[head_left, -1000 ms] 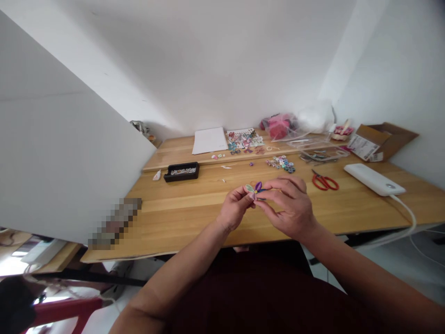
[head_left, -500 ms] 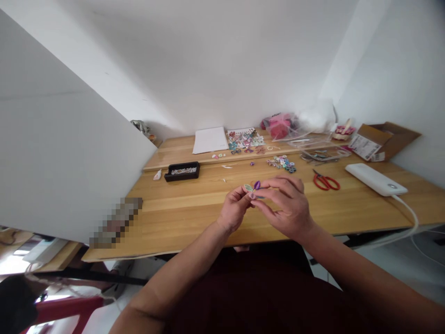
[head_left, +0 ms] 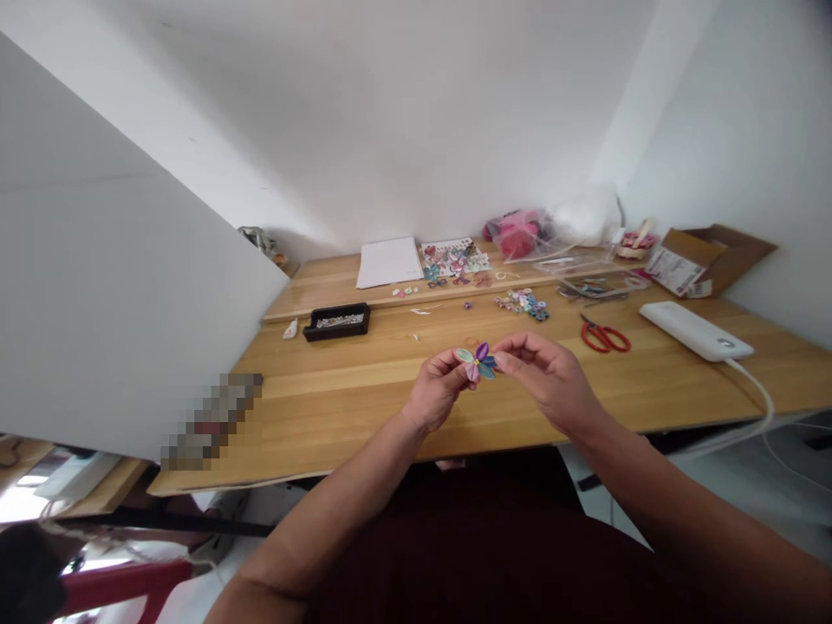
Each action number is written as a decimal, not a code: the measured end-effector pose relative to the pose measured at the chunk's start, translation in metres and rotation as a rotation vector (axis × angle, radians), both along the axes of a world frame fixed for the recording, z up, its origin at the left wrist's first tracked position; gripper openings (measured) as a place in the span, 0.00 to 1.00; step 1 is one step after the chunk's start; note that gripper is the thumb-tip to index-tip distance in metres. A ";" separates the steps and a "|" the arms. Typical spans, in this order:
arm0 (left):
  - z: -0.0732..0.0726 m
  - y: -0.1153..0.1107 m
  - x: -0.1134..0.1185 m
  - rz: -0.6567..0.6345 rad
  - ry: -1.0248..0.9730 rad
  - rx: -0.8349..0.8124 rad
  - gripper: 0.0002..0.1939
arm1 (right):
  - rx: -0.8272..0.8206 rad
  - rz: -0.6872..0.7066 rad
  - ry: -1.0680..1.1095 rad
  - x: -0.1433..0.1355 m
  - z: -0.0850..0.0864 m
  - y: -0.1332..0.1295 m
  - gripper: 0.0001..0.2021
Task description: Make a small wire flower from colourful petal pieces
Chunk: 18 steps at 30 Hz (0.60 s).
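Above the front part of the wooden table, a small flower with green, purple, blue and pink petals and a yellow centre is held between both hands. My left hand pinches it from the left, at the green and pink petals. My right hand has thumb and forefinger closed at the tip of a blue petal on the right. Behind the hands lie a small purple piece and a pile of small coloured pieces.
Red-handled scissors and a white power bank with a cable lie right. A black tray and small bottle stand left. Farther back are white paper, coloured flowers, plastic bags and a cardboard box.
My right hand has drawn back slightly from over the flower to its right edge, with the fingers more curled. More of the flower's petals now show. The view has shifted slightly.
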<state>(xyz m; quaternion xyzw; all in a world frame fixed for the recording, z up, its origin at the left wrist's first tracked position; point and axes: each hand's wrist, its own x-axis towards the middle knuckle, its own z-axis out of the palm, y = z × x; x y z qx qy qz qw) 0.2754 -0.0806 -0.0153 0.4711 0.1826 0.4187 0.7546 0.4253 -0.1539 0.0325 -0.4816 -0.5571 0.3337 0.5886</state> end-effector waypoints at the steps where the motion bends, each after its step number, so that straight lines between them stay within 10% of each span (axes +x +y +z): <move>1: 0.000 0.000 0.000 0.002 0.004 0.001 0.16 | -0.004 0.000 0.015 -0.001 0.000 0.001 0.10; 18: -0.004 0.010 0.001 0.102 -0.056 0.014 0.13 | -0.147 0.052 0.093 -0.002 -0.004 0.006 0.14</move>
